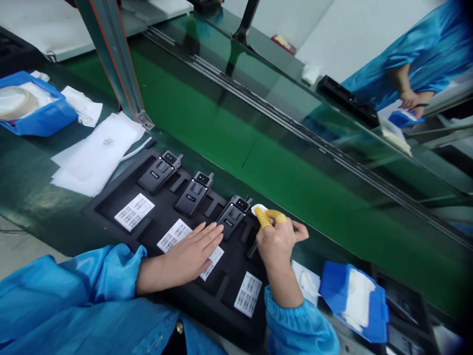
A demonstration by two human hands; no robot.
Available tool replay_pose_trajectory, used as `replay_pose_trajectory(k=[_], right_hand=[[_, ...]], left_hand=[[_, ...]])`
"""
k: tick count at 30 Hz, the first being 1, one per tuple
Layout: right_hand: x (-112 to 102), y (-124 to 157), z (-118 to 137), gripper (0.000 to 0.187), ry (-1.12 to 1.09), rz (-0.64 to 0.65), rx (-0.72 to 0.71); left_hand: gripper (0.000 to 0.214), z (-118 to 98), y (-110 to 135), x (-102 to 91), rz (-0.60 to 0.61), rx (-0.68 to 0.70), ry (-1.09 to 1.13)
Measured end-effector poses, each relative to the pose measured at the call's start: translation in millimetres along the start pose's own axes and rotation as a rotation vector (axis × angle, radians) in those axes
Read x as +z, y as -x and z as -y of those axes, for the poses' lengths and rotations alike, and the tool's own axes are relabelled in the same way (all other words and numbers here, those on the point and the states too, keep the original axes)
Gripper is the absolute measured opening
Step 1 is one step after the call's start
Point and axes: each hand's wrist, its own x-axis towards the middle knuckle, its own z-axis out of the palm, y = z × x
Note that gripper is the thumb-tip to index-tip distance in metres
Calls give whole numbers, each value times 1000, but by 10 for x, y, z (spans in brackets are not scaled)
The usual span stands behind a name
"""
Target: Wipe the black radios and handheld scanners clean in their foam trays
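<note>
Blue smock sleeves (92,291) lead to the left hand (192,251), which lies flat and open on a white barcode label (212,262) in the black moulded tray (111,204) by the green bench's (29,182) near edge. With yellow cots on its fingers, the right hand (277,241) pinches a small white wipe (257,209) against the top of the black handheld radio (232,218) rightmost in the tray's far row.

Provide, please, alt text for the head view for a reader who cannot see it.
A person's right hand, two fingers in yellow cots, holds a white cloth at the rightmost of three black handsets in a black tray. The left hand lies flat on the tray, over a barcode label.
</note>
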Motion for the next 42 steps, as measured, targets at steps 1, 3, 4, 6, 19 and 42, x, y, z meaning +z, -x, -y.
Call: replay_pose_trajectory(k=[1,3,4,6,19,42], right_hand=[[5,-28,43,24,2,-9,13],[29,-106,158,24,-11,2,15],[47,-147,218,24,-17,14,12],[84,-214,313,24,-16,33,15],[-25,153,210,19,67,40,134],[-163,283,560,26,-124,117,-50]], left_hand=[[52,0,-1,0,-3,3,-3],[52,5,-4,2,-11,7,-8],[52,8,-6,3,-15,6,-9],[52,13,-9,6,-18,5,-10],[52,22,-4,33,-41,12,-11],[44,-4,26,85,-88,33,-36]])
